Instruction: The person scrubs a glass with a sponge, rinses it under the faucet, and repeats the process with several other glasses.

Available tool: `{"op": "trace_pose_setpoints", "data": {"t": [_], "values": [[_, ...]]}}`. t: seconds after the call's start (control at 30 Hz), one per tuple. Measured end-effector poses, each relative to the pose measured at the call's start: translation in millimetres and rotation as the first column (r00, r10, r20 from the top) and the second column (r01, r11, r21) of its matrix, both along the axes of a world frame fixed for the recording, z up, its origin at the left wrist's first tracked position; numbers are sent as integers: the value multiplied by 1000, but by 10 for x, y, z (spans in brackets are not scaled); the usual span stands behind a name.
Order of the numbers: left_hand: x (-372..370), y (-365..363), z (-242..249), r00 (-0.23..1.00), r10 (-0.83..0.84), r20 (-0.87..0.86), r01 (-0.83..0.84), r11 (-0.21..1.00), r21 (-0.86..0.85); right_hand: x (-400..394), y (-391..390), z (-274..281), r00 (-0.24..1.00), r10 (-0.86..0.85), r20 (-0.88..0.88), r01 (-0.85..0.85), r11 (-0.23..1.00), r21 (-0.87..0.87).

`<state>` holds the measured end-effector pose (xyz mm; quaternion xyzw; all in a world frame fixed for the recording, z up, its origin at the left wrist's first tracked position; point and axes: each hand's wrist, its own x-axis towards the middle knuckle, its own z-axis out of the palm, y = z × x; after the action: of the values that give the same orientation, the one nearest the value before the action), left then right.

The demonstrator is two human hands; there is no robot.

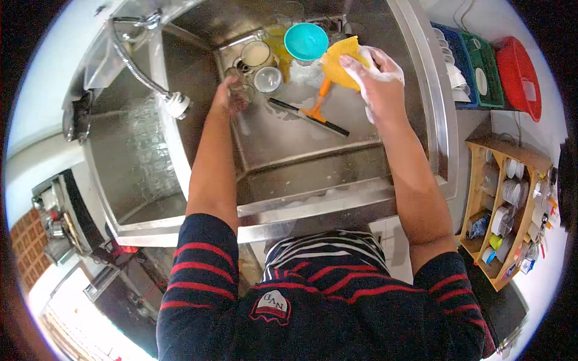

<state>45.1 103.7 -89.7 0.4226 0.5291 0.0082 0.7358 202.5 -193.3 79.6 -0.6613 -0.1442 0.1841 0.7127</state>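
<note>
A clear drinking glass [242, 95] is in my left hand [225, 96], at the left wall of the steel sink basin [265, 147]. My right hand [382, 75], covered in white suds, grips a yellow sponge cloth [342, 60] above the basin. Under the cloth, an orange-handled squeegee [314, 113] with a dark blade lies on the basin floor. A turquoise bowl [306, 41] sits toward the back, beside foamy suds. Close to my left hand stand a glass with cloudy liquid [256, 53] and another small glass [267, 79].
Many clear glasses [147, 141] stand in the left basin, beyond a steel divider. A flexible faucet hose [135, 66] hangs over that side. On the right are a blue crate, a green crate [481, 66], a red basin [519, 78] and a wooden dish rack [503, 210].
</note>
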Motion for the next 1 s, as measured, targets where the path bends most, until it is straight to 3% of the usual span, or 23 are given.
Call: {"op": "trace_pose_setpoints", "data": {"t": [0.07, 0.23, 0.3, 0.33, 0.37, 0.43, 0.47, 0.57, 0.7, 0.77, 1.0], "values": [[-166, -14, 2, 996, 70, 58, -69, 997, -27, -18, 0, 49, 1000, -28, 3, 28, 995, -97], [-458, -435, 571, 991, 36, 130, -32, 999, -39, -6, -24, 43, 998, -18, -62, 17, 1000, -17], [-533, -572, 687, 974, -47, 221, 19, 992, 126, 2, -25, 20, 999, -24, -32, 23, 1000, -19], [-578, -618, 848, 995, -29, 98, 16, 990, 139, 2, -22, 15, 999, -44, -27, 42, 998, -42], [-594, -677, 989, 994, -27, 103, 12, 989, 149, 5, -18, 6, 998, -63, -22, 62, 996, -66], [-594, -842, 1187, 954, -131, 270, 29, 936, 351, 10, -19, -32, 999, -48, -24, 48, 998, -30], [-568, -927, 1232, 899, -60, 434, -79, 953, 294, 26, -17, -43, 999, -38, -29, 38, 999, -3], [-603, -974, 1307, 911, -113, 397, -73, 902, 425, -29, -15, 48, 995, -49, -91, 46, 998, -38], [-610, -1151, 1535, 892, -154, 424, -108, 839, 533, 18, 1, -68, 1000, 11, -16, -10, 1000, 16], [-603, -1234, 1610, 875, -106, 472, -138, 881, 453, -19, -8, -20, 999, -21, -33, 18, 996, -82], [-613, -1301, 1588, 830, 135, 541, -209, 975, 78, -16, 17, -92, 999, 0, -45, -5, 995, -102]]}}
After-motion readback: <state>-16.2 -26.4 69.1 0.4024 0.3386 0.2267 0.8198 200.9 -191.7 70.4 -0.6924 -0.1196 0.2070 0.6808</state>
